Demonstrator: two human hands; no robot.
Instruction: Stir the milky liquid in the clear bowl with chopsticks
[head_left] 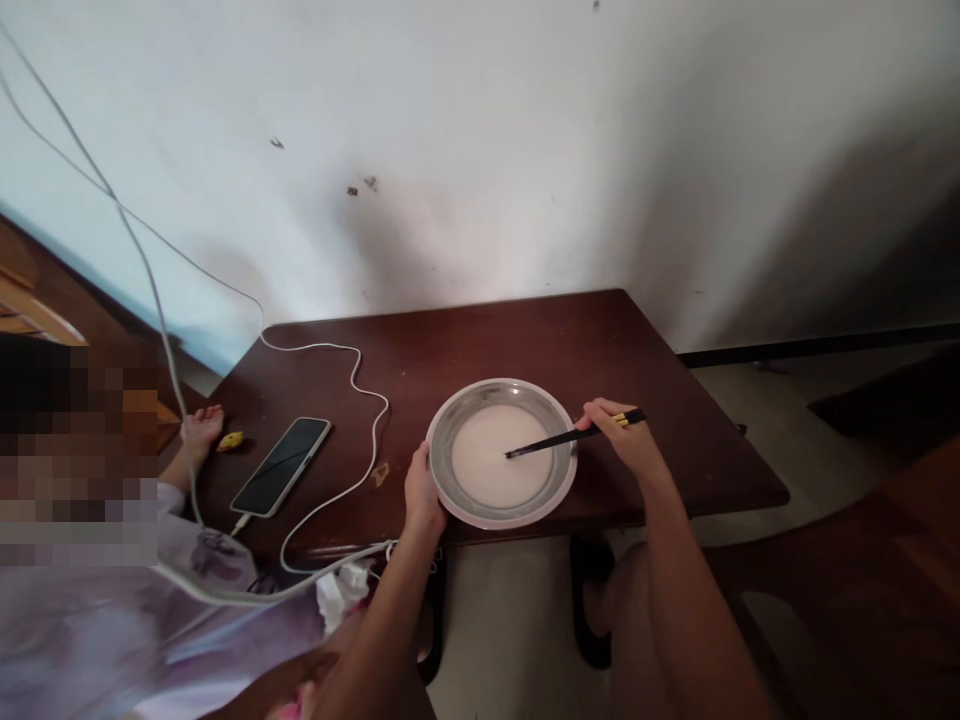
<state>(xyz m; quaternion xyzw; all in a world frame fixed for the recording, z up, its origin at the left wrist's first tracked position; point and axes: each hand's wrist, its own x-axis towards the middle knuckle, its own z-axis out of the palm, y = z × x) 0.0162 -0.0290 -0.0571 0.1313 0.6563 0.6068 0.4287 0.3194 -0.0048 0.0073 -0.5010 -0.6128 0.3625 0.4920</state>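
A round metal bowl point(459, 420) with a pale milky liquid in it sits near the front edge of a dark wooden table point(525, 340). My left hand point(421, 492) grips the bowl's left rim, fingers closed on it. My right hand point(624, 432) is at the bowl's right rim and pinches black chopsticks point(559, 440) with yellow bands near the top. Their tips dip into the liquid near the bowl's middle.
A black phone point(283, 465) lies on the table's left part, plugged into a white cable point(360, 400) that loops across the wood. Another person in a light purple top sits at the left, a small hand point(201, 428) resting by a yellow bit point(231, 440). A white wall stands behind.
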